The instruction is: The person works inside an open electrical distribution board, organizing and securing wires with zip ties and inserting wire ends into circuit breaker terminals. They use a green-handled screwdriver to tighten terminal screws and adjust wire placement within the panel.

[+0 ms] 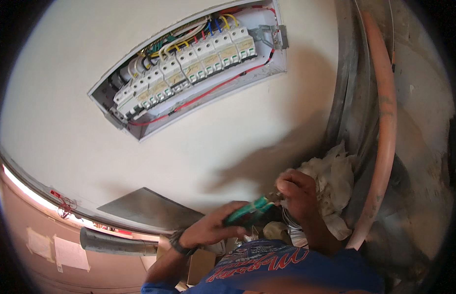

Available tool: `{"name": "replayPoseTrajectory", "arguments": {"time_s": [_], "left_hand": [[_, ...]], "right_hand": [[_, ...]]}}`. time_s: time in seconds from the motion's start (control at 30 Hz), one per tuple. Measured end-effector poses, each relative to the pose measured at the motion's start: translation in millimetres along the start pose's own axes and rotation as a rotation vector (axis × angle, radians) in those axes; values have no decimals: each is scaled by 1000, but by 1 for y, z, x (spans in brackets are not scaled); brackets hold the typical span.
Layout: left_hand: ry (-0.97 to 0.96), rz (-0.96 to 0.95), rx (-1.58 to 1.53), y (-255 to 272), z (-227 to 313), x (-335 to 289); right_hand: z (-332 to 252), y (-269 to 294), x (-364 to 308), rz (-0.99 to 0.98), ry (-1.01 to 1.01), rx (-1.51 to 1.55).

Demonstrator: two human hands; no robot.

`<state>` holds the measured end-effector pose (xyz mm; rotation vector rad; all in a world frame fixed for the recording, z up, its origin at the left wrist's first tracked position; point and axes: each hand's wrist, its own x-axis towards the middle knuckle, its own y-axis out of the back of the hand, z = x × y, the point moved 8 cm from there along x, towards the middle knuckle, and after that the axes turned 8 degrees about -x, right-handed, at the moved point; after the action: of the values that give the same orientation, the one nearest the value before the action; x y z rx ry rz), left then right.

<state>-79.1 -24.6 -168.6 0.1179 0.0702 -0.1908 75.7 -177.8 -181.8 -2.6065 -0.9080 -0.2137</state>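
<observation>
My left hand, with a dark watch on its wrist, grips green-handled pliers low in front of my body. The handles lie between thumb and fingers, and the metal head points up to the right. Right at that head, my right hand is closed, its fingertips pinched together. Whatever sits in the pinch is too small and blurred to make out. Above, an open electrical panel in the wall holds a row of white circuit breakers with coloured wires along their upper side.
A thick orange pipe runs down the right side beside grey metal channels. Crumpled whitish plastic lies behind my right hand. A grey flat panel and a grey tube are at lower left, near a cardboard box.
</observation>
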Motion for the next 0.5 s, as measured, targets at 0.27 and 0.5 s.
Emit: {"name": "replayPoseTrajectory", "arguments": {"time_s": [0.27,0.5], "left_hand": [[-16,212,-99,36,130,-17],[-9,294,-256,40,161,17]], "right_hand": [[-122,-67,101,-383,494,-81],[-149,-82,145,-409,510,70]]}}
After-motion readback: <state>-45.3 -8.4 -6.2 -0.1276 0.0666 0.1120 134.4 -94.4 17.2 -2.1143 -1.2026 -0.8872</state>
